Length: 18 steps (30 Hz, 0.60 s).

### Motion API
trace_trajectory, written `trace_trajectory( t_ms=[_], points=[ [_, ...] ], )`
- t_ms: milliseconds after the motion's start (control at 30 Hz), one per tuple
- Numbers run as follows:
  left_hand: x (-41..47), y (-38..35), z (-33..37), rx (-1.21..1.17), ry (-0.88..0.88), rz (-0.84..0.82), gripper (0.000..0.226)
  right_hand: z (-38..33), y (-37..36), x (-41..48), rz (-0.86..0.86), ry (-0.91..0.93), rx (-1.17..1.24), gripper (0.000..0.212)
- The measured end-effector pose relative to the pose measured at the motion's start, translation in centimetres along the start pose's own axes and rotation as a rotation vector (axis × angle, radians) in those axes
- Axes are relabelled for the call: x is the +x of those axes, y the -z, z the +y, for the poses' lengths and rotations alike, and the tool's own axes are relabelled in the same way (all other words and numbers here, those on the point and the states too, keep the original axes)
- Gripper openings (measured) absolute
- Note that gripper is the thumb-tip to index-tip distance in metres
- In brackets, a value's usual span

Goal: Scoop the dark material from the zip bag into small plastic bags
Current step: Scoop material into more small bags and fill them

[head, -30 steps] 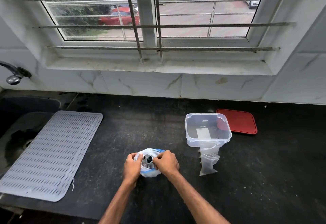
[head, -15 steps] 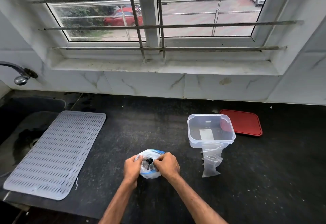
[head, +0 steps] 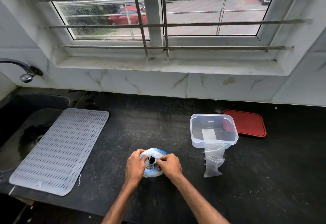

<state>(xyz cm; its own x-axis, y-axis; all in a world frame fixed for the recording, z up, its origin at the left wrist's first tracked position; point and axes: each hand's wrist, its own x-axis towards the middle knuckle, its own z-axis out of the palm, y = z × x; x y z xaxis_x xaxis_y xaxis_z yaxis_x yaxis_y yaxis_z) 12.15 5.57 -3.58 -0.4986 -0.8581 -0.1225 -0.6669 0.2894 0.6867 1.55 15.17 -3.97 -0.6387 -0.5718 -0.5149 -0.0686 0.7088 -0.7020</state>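
Both hands grip the zip bag [head: 153, 162] on the black counter [head: 141, 132]: left hand [head: 135, 166] curled round its left side, right hand [head: 169, 166] pinching the rim. Dark material [head: 151, 160] shows inside. Small bags [head: 213, 162] lie to the right, against a clear tub [head: 213, 130]; red lid [head: 247, 123] behind it.

- Grey perforated rubber mat [head: 58, 151] lies flat on the black speckled stone counter [head: 141, 126], its left edge over the dark sink [head: 10, 111].
- Clear square plastic container [head: 211, 143] stands open, with a flat red plastic lid [head: 247, 123] just behind it.
- Curved metal tap [head: 26, 76] is on the left wall.
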Motion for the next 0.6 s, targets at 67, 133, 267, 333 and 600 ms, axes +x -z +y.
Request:
trace_trajectory(
  t_ms=[67,133,267,333,600],
  points=[
    [0.0,-0.1,-0.3,0.026,-0.007,-0.009,0.01,0.0,0.0,-0.1,0.002,-0.009,0.017,0.019],
    [0.0,-0.1,-0.3,0.048,-0.008,0.002,0.008,-0.2,0.1,-0.2,0.031,-0.012,0.021,0.019],
    [0.1,-0.3,0.1,0.059,0.052,0.006,0.01,-0.4,0.2,-0.5,0.068,-0.016,0.0,0.02],
    [0.3,-0.4,0.3,-0.017,0.11,-0.029,0.013,-0.3,0.1,-0.3,0.046,-0.03,0.007,0.02],
    [0.6,-1.1,0.3,-0.148,0.25,0.012,0.009,-0.1,0.2,0.1,-0.003,-0.046,-0.015,0.016]
  ],
)
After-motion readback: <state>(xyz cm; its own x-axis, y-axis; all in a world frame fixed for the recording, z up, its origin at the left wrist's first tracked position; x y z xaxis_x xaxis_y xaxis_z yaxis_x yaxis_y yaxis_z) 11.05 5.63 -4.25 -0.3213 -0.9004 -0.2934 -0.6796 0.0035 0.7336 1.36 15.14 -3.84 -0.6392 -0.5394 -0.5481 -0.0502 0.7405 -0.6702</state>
